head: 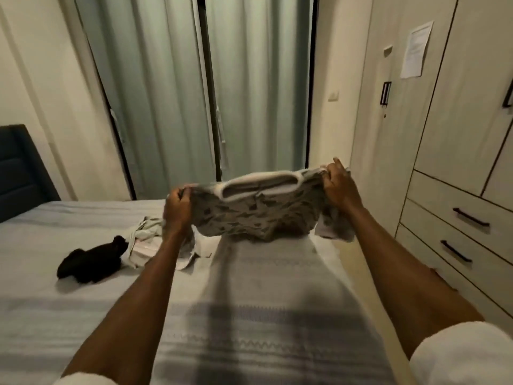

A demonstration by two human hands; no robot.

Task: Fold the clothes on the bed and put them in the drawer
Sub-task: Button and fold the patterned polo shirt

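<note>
Bed (83, 301): patterned shirt (258, 215) stretched crosswise between hands, collar up.

Patterned shirt (258, 215): lower part bunched; sleeves blurred; print too soft to identify.
Left hand (177, 209): fingertips buried in the shirt's shoulder fabric.
Right hand (340, 187): fingertips likewise hidden in cloth.
Pale garments (144, 240): partly covered by the left forearm; kind and number unclear.
Black garment (91, 261): crumpled; kind cannot be told.
Paper sheet (416, 50) on wardrobe door: text too small to read.
Headboard (19, 168): cut off at left edge.
Drawers (469, 226): cut off at right edge.
</note>
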